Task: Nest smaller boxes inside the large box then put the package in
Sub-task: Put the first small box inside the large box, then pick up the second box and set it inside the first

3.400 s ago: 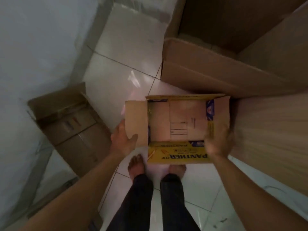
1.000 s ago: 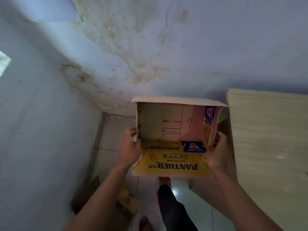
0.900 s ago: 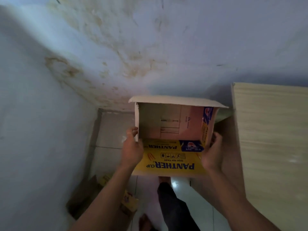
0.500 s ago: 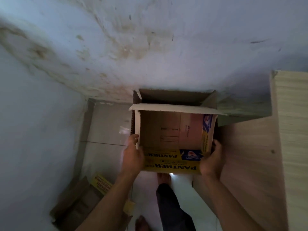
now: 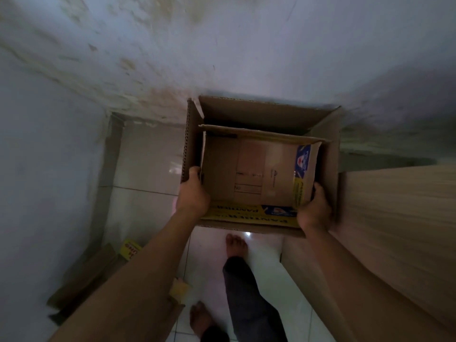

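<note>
A large brown cardboard box point(image 5: 259, 112) stands open against the stained wall, its flaps up. Inside its opening sits a smaller open box point(image 5: 249, 169) with yellow and blue print on its flaps. My left hand point(image 5: 193, 193) grips the small box's left wall. My right hand point(image 5: 314, 208) holds its right wall, between it and the large box's side. The small box is empty inside; how deep it sits in the large box is hidden. No package is in view.
A wooden panel point(image 5: 394, 218) rises close on the right of the boxes. Another cardboard box point(image 5: 86, 275) with a yellow flap lies on the white tiled floor at lower left. My bare feet point(image 5: 235, 245) stand just in front of the large box.
I have turned from the room's open floor to the wall. The small box, held high before, has come down into the large box's opening, both hands still on it.
</note>
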